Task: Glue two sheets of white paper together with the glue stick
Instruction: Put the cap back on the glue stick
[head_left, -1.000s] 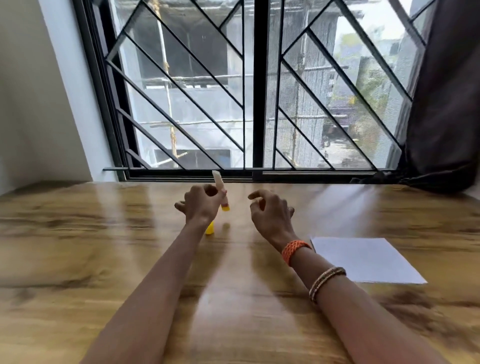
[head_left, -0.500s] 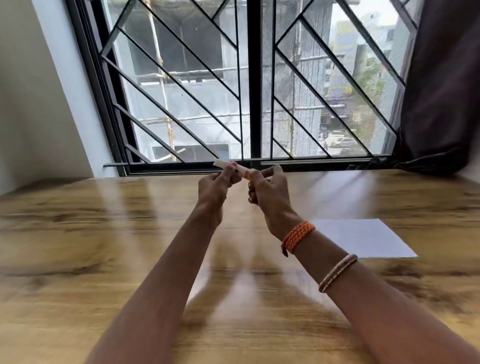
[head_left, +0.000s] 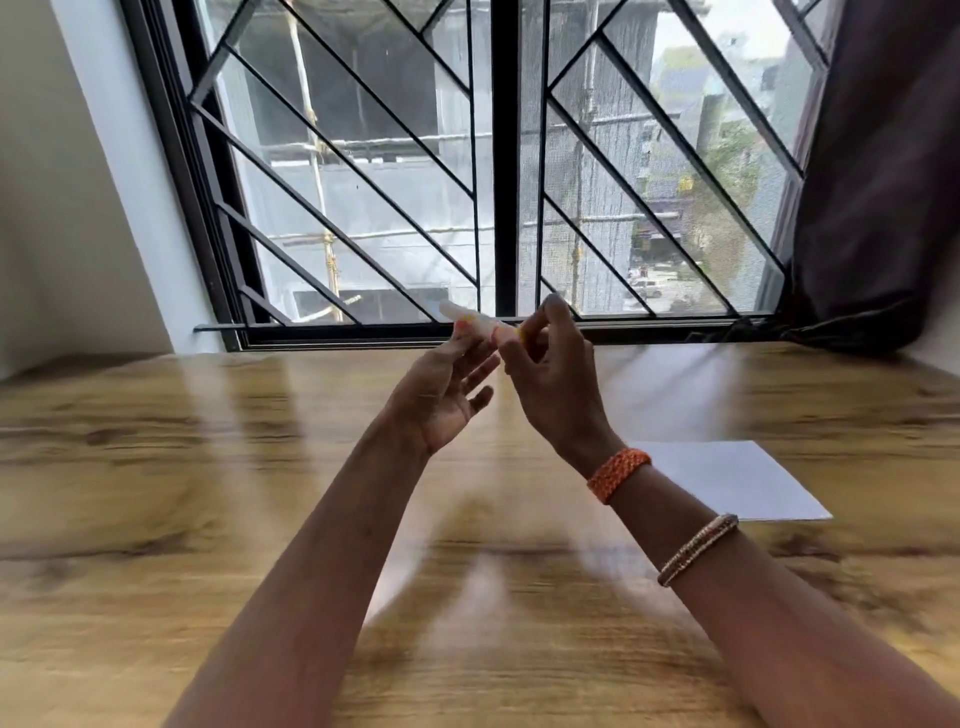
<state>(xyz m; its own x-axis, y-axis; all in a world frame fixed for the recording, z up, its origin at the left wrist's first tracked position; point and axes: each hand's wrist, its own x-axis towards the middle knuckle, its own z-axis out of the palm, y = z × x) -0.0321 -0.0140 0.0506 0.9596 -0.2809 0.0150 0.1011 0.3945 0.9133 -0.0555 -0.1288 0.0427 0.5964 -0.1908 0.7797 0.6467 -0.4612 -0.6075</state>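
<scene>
Near the centre of the frame, a little above the middle, the glue stick (head_left: 475, 323) is held in the air between both hands, in front of the lower edge of the window (head_left: 493, 171). It lies almost level, with its pale end pointing to the upper left. The stick is blurred, so it cannot be told with certainty whether a cap is on it.

The left hand (head_left: 441, 395) is turned palm up; the stick is pinched by its thumb and upper fingertips, while the lower fingers are spread loosely open. The right hand (head_left: 550, 379) is seen from its back, and its fingers are curled around the right end of the stick, where a bit of yellow is visible. One finger of this hand is raised above the others.

An orange braided band (head_left: 618, 474) is worn on the right wrist, and a thin bangle (head_left: 698, 548) lower on the forearm.

The white paper (head_left: 737, 480) is lying flat on the wooden table (head_left: 156, 493), at the right of the frame, well apart from both hands. A dark curtain (head_left: 883, 171) is seen at the upper right.
</scene>
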